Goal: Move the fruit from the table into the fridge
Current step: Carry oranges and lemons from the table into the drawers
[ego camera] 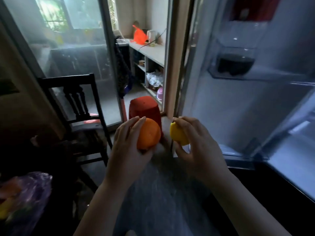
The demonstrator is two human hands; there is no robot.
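Fingers of the left hand (126,147) curl round an orange (149,133), held in the air just left of a yellow fruit (178,133) gripped in the right hand (199,147). Both fruits hang near the open fridge (230,108) on the right. A red stool (143,106) stands just beyond them, and a dark chair (81,103) crowds the left.

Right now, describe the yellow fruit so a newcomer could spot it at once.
Find the open fridge on the right. Just left of it, the right hand holds the yellow fruit in its grip. It is yellow and narrower, unlike the round orange in the left hand.
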